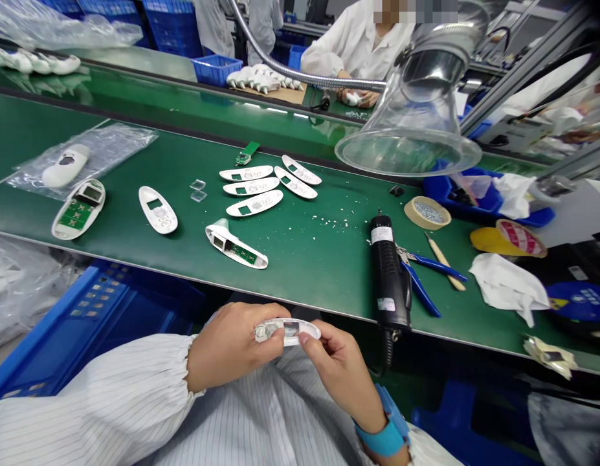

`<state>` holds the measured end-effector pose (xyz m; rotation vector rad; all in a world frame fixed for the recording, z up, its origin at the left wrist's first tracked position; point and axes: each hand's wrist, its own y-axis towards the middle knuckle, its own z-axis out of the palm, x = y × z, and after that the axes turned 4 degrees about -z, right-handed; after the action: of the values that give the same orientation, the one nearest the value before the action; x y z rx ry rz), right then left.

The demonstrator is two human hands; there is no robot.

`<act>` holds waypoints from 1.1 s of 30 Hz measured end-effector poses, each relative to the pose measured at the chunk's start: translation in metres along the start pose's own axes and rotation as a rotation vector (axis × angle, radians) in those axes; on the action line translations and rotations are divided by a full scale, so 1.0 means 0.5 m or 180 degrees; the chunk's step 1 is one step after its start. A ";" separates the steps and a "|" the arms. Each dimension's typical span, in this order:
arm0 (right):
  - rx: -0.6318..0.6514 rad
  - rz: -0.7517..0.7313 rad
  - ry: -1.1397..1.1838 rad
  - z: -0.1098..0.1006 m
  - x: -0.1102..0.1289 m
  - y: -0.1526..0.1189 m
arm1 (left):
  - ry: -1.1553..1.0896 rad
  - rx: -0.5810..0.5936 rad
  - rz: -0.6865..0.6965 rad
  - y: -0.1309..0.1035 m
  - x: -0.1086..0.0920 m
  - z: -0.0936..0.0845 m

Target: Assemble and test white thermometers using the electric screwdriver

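Both hands on one part: left hand (234, 340) and right hand (339, 359) pinch a white oval plastic half-shell with a rectangular window (281, 323), left hand at one end, right hand at the other, thumbs on the near side; grip clamped on the shell in both. Shell sits over the lap, just in front of the edge of the green work table (323, 278). Turquoise wristband (384, 433) on the right wrist. On the table ahead: three similar white oval covers (254, 203) in a group, two more white covers (296, 182) just right of them, one white cover (158, 210) apart to the left. White housing with a green circuit board inside (236, 247) lies nearest the hands; second board-filled white housing (79, 210) far left, beside a clear plastic bag (120, 149) with a smooth white oval body (66, 166) on it. Two clear square pieces (198, 195) lie left of the cover group; loose green circuit board (247, 153) behind it. Right side: black cylindrical power driver (389, 272), blue-handled cutters (428, 291) beside it, tool with a pale handle (445, 262), beige ring (411, 217) with small bits inside. Clear funnel-shaped hood (411, 136) hangs above. Co-worker in white (358, 42) across the table.
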<state>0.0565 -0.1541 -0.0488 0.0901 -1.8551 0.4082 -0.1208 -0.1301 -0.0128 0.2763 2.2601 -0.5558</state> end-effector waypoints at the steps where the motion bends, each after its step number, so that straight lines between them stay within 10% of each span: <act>1: -0.0006 -0.0007 -0.0010 0.000 0.000 0.000 | -0.0020 -0.0014 0.0028 0.000 0.001 0.001; 18: 0.0002 0.0026 0.0433 -0.014 0.015 0.012 | 0.0670 -0.0088 0.0256 -0.016 0.017 0.023; 23: -0.0164 -0.0110 0.1362 -0.031 0.033 0.002 | -0.0158 -0.0473 -0.0146 -0.023 0.007 0.012; 33: -0.0570 -0.0259 0.2707 -0.005 0.064 0.016 | -0.2173 -0.0100 -0.0158 -0.013 -0.035 0.052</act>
<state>0.0466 -0.1414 -0.0200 -0.1175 -1.0352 0.1727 -0.0949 -0.1484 -0.0136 0.0035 1.6137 -0.5385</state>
